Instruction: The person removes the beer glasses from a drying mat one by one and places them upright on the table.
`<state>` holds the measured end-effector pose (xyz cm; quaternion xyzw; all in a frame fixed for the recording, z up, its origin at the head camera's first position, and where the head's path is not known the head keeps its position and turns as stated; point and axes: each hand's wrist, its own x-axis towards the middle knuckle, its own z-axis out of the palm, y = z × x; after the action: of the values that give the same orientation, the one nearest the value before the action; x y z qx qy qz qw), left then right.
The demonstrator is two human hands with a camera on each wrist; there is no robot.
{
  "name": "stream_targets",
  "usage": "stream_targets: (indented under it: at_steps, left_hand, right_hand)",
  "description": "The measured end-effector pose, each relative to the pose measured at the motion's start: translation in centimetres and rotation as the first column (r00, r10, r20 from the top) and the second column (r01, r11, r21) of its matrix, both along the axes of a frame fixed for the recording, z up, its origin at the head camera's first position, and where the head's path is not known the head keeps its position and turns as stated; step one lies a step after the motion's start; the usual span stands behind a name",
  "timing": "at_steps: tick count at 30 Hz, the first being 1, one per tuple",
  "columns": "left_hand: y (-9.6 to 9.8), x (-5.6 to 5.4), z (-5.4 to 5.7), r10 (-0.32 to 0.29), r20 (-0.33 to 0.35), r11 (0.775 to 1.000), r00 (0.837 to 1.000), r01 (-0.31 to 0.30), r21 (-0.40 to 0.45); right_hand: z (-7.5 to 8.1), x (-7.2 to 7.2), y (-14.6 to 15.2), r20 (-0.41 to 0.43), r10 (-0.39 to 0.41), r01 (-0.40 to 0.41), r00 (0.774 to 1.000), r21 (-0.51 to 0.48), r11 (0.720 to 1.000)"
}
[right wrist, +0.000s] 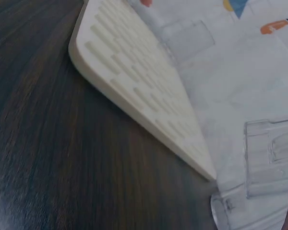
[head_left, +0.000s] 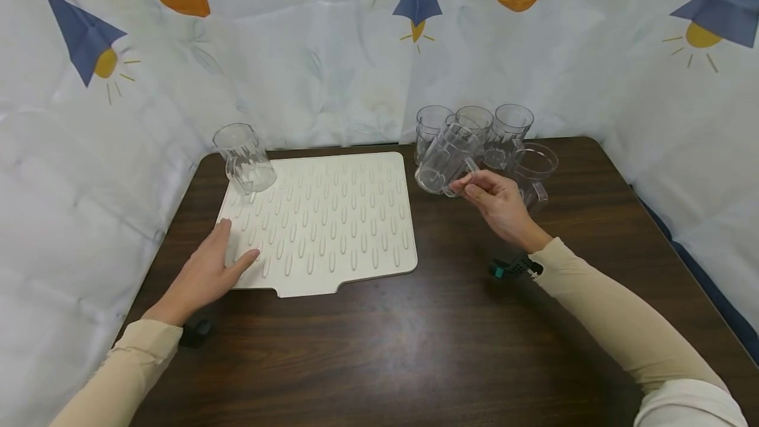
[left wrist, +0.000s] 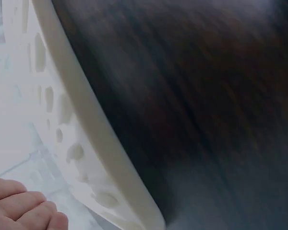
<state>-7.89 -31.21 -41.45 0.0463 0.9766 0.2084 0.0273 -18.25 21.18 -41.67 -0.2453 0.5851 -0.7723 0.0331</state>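
Note:
My right hand pinches the handle of a clear glass mug, which is tilted with its base toward the lower left. In the right wrist view, part of a clear mug shows beside my fingers at the right edge. My left hand lies at the left edge of a cream ridged drying board, thumb spread over its surface. One clear glass stands on the board's far left corner; whether it is upside down I cannot tell. The left wrist view shows curled fingertips near the board's rim.
Several clear glasses cluster at the back right behind the held mug. A clear mug with a handle stands just beyond my right hand, partly hidden. The dark wooden table meets a white printed curtain at the back and sides.

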Motion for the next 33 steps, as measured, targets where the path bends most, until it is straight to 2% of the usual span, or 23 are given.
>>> stream_targets:
  at_steps: [4, 7, 11, 14, 17, 24, 28, 33]
  left_hand:
    - [-0.7, 0.1, -0.4, -0.017, 0.003, 1.0, 1.0, 0.017, -0.023]
    - [-1.0, 0.2, -0.5, -0.027, 0.015, 0.998, 1.0, 0.027, -0.048]
    - [-1.4, 0.4, -0.7, -0.044, 0.027, 0.997, 0.999, 0.046, -0.068]
    - [-1.7, 0.4, -1.0, -0.06, 0.028, 0.995, 0.998, 0.063, -0.08]
    - [-1.8, 0.4, -1.1, -0.063, 0.045, 0.994, 0.997, 0.066, -0.086]
    - [-2.2, 0.5, -1.5, -0.032, 0.132, 0.995, 0.991, 0.044, -0.088]
    - [-2.2, 0.4, -1.5, -0.02, 0.154, 0.995, 0.988, 0.034, -0.091]
    - [-2.1, 0.3, -1.6, -0.018, 0.169, 0.995, 0.985, 0.034, -0.093]
  right_hand:
    - [-0.4, 0.2, 0.6, -0.007, -0.026, 0.026, 1.0, 0.038, 0.999]
    - [-0.6, 0.3, 1.0, -0.03, -0.076, 0.079, 0.997, 0.12, 0.99]
    - [-0.9, 0.6, 1.7, -0.081, -0.146, 0.162, 0.986, 0.257, 0.953]
    - [-1.2, 0.8, 2.2, -0.108, -0.162, 0.188, 0.981, 0.311, 0.931]
    - [-1.6, 0.9, 2.7, -0.125, -0.168, 0.2, 0.978, 0.326, 0.924]
    - [-2.4, 1.0, 3.5, -0.129, -0.211, 0.243, 0.969, 0.336, 0.91]
    - [-2.7, 1.2, 3.9, -0.137, -0.232, 0.267, 0.963, 0.372, 0.889]
    - [-3.0, 1.4, 4.2, -0.138, -0.235, 0.27, 0.962, 0.378, 0.886]
